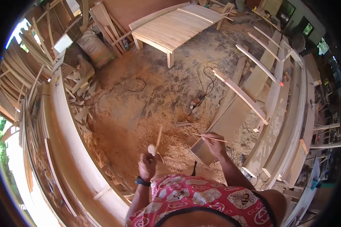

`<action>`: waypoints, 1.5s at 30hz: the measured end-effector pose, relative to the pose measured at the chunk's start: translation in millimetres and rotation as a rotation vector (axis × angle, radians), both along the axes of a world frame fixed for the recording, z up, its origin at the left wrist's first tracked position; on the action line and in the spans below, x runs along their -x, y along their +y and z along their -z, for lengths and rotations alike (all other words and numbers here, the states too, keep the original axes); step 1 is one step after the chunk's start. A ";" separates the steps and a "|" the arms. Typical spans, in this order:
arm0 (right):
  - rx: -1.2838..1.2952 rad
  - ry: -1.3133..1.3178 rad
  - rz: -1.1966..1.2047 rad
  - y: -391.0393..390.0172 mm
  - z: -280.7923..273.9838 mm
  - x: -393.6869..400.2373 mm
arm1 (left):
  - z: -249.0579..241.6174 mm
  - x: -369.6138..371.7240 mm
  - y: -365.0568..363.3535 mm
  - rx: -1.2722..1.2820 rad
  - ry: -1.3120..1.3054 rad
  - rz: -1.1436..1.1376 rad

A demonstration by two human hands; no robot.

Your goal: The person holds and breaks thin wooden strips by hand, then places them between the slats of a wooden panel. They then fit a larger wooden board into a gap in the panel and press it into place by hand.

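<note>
Closed fingers of my left hand (147, 166), a dark band at the wrist, hold a small pale rounded object with dark specks (152, 150). A light wooden stick (159, 137) rises just beside it; whether that hand holds the stick too, I cannot tell. My right hand (215, 145) pinches a thin wooden stick (220, 140), which lies nearly level across the fingers. Both hands are in front of the body, apart from each other, above a floor strewn with sawdust (174, 145).
A slatted wooden platform (178, 26) stands at the back. A power tool (195, 103) with a cord lies on the floor ahead. Long boards (231, 109) and battens fill the right side. At the left run a long plank (70, 117) and stacked wood, with a sack (96, 49) behind.
</note>
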State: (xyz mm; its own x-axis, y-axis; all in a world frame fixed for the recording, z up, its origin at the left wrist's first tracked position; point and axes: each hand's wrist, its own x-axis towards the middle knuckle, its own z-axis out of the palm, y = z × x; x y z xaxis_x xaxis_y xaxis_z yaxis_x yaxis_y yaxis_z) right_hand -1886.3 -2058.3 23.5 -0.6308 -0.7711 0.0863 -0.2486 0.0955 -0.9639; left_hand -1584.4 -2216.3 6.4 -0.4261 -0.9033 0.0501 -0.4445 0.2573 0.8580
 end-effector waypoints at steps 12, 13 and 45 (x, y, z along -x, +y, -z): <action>-0.050 0.067 0.258 -162.9 -43.8 10.5 | -41.0 -8.4 -257.5 -0.063 -0.199 0.036; -0.047 0.129 0.303 -167.7 -42.5 15.2 | -38.7 3.3 -264.2 -0.083 -0.181 0.031; 0.639 -0.819 0.154 -669.3 171.0 466.9 | 131.5 440.0 -688.6 -0.183 -0.683 0.591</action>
State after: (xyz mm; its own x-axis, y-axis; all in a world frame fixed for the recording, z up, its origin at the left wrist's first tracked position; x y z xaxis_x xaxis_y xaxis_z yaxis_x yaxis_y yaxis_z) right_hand -2353.2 -2727.6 -147.5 -0.7676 -0.6391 -0.0482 0.4740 -0.5155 -0.7139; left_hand -2024.4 -2904.9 -125.1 -0.7054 -0.4981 -0.5043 -0.7088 0.4897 0.5077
